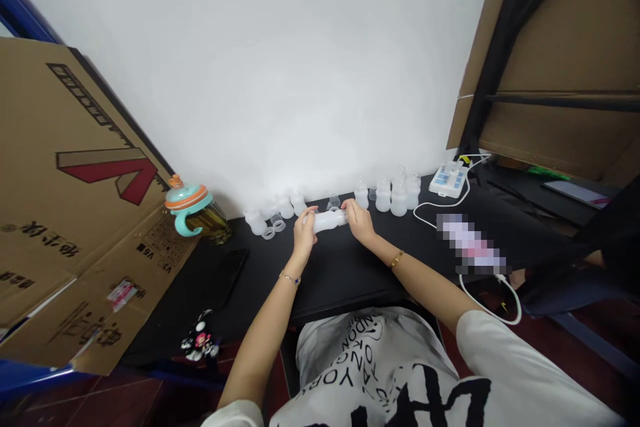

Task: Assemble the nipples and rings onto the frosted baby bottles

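A white translucent baby bottle (327, 221) lies sideways between my two hands above the black table. My left hand (305, 234) is closed around its base end. At the other end, the fingers of my right hand (359, 220) grip the clear top part; the fingertips partly cover it. Behind my hands, a small clear cap (334, 202) rests on the table. To the left are several similar bottles (285, 206) and loose clear rings (269, 233). Several bottles with clear tops (399, 198) stand upright to the right.
A large jug (200, 210) with a turquoise handle and orange-trimmed lid stands left, beside a cardboard sheet (75, 200). A dark phone (231, 274) and a small charm (200, 340) lie near the left edge. A power strip (449, 179) with white cables sits right.
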`<state>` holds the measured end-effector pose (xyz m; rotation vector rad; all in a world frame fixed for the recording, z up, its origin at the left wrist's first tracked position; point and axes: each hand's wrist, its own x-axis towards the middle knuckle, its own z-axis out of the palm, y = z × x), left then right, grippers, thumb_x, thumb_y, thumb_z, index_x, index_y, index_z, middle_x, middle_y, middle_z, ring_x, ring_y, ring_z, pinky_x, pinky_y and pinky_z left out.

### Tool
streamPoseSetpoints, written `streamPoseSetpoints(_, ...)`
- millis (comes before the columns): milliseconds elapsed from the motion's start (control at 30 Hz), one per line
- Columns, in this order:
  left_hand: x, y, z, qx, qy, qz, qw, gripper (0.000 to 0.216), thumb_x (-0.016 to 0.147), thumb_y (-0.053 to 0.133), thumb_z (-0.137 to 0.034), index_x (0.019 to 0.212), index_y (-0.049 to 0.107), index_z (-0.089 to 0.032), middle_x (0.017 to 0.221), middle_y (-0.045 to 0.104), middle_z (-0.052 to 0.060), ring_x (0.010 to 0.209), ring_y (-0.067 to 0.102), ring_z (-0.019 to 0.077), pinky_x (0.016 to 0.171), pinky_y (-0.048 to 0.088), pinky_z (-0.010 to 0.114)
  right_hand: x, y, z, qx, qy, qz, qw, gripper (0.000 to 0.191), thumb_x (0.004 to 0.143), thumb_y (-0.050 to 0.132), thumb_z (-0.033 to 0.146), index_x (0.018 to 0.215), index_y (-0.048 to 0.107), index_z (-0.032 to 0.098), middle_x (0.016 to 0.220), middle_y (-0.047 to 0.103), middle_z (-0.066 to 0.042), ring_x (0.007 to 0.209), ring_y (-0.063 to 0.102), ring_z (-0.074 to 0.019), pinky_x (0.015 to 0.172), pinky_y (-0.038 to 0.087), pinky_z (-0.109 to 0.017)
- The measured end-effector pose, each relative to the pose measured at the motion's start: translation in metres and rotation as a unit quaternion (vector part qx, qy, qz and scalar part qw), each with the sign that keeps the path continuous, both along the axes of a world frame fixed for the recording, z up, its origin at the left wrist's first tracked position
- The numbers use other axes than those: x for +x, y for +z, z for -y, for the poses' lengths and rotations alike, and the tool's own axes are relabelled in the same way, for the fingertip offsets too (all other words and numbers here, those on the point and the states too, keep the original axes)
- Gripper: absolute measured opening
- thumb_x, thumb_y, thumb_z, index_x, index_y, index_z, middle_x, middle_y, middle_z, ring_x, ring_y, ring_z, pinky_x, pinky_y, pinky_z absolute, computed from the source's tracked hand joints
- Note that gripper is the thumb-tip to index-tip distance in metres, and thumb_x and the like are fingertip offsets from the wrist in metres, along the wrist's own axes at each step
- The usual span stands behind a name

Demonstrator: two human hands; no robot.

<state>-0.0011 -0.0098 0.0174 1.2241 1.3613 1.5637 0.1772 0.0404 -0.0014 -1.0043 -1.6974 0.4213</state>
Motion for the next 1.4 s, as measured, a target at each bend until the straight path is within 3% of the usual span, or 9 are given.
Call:
streamPoseSetpoints(200, -0.004, 0.0, -0.005, 0.006, -0.024, 0.04, 0.999, 0.044, 0.089, 0.065, -0.051, 0.117, 0.072, -0.017, 0.085, 0.067, 0.002, 0.037, 0.034, 0.0028, 0.032, 0.031, 0.021, -0.009, -0.004, -0.003, -0.076, 0.053, -0.142, 0.985, 0.044, 0.102, 0.039, 0.058, 0.092, 0.065, 0.024, 0.072, 0.061, -0.002, 0.065, 0.058, -0.0198, 0.062, 0.046, -0.03)
streamPoseSetpoints(300, -0.005, 0.0, -0.011, -0.008, -0.032, 0.108, 0.994, 0.044, 0.09, 0.065, -0.05, 0.116, 0.07, -0.015, 0.085, 0.069, 0.003, 0.036, 0.035, 0.0024, 0.034, 0.037, 0.021, -0.012, -0.001, -0.008, -0.193, 0.138, -0.275, 0.932, 0.053, 0.097, 0.045, 0.071, 0.106, 0.066, 0.024, 0.058, 0.05, 0.004, 0.048, 0.046, -0.015, 0.045, 0.037, -0.026)
streamPoseSetpoints(367, -0.007, 0.002, -0.014, -0.052, -0.042, 0.182, 0.981, 0.042, 0.092, 0.063, -0.049, 0.115, 0.068, -0.014, 0.078, 0.068, 0.001, 0.035, 0.035, 0.0029, 0.035, 0.04, 0.021, -0.012, 0.004, -0.01, -0.237, 0.188, -0.352, 0.886, 0.057, 0.092, 0.051, 0.074, 0.113, 0.063, 0.022, 0.063, 0.055, 0.003, 0.046, 0.048, -0.0136, 0.041, 0.038, -0.024)
streamPoseSetpoints(500, -0.011, 0.007, -0.016, -0.12, -0.062, 0.319, 0.938, 0.032, 0.096, 0.06, -0.046, 0.106, 0.063, -0.016, 0.064, 0.059, -0.004, 0.034, 0.037, 0.0045, 0.037, 0.041, 0.019, -0.01, 0.012, -0.009, -0.263, 0.258, -0.389, 0.844, 0.054, 0.079, 0.081, 0.054, 0.118, 0.061, 0.023, 0.08, 0.064, 0.002, 0.056, 0.057, -0.0114, 0.043, 0.044, -0.021)
streamPoseSetpoints(600, -0.014, 0.009, -0.015, -0.137, -0.085, 0.347, 0.924, 0.032, 0.101, 0.053, -0.049, 0.104, 0.062, -0.017, 0.065, 0.061, -0.003, 0.035, 0.038, 0.0047, 0.039, 0.044, 0.019, -0.009, 0.013, -0.006, -0.275, 0.264, -0.363, 0.85, 0.056, 0.069, 0.09, 0.04, 0.116, 0.063, 0.023, 0.082, 0.064, 0.003, 0.058, 0.057, -0.0102, 0.042, 0.044, -0.019)
streamPoseSetpoints(800, -0.013, 0.006, -0.015, -0.161, -0.14, 0.298, 0.93, 0.057, 0.102, 0.043, -0.063, 0.122, 0.064, -0.014, 0.093, 0.076, 0.01, 0.039, 0.043, 0.005, 0.044, 0.051, 0.022, -0.01, 0.012, -0.007, -0.261, 0.21, -0.346, 0.877, 0.046, 0.071, 0.087, 0.042, 0.109, 0.066, 0.024, 0.09, 0.066, 0.001, 0.055, 0.055, -0.0079, 0.039, 0.041, -0.017)
streamPoseSetpoints(1000, -0.007, 0.003, -0.014, -0.154, -0.111, 0.283, 0.94, 0.052, 0.097, 0.056, -0.063, 0.114, 0.064, -0.014, 0.067, 0.064, 0.0, 0.043, 0.052, 0.0094, 0.044, 0.051, 0.022, -0.01, 0.012, -0.008, -0.242, 0.171, -0.338, 0.893, 0.049, 0.067, 0.089, 0.044, 0.098, 0.06, 0.022, 0.102, 0.069, -0.002, 0.054, 0.056, -0.0058, 0.037, 0.04, -0.016)
streamPoseSetpoints(1200, -0.007, 0.004, -0.013, -0.144, -0.118, 0.305, 0.934, 0.029, 0.09, 0.073, -0.031, 0.113, 0.064, -0.015, 0.073, 0.068, 0.0, 0.045, 0.056, 0.0062, 0.047, 0.052, 0.018, -0.011, 0.013, -0.008, -0.238, 0.164, -0.332, 0.898, 0.053, 0.064, 0.091, 0.045, 0.097, 0.057, 0.021, 0.096, 0.071, -0.001, 0.051, 0.056, -0.0059, 0.036, 0.038, -0.016)
streamPoseSetpoints(1400, -0.008, 0.003, -0.015, -0.218, -0.151, 0.317, 0.91, 0.041, 0.1, 0.06, -0.047, 0.115, 0.066, -0.009, 0.073, 0.073, 0.008, 0.04, 0.054, 0.0073, 0.042, 0.051, 0.019, -0.011, 0.018, -0.001, -0.234, 0.223, -0.332, 0.886, 0.056, 0.062, 0.093, 0.038, 0.107, 0.064, 0.022, 0.094, 0.071, -0.001, 0.055, 0.06, -0.0093, 0.041, 0.047, -0.019)
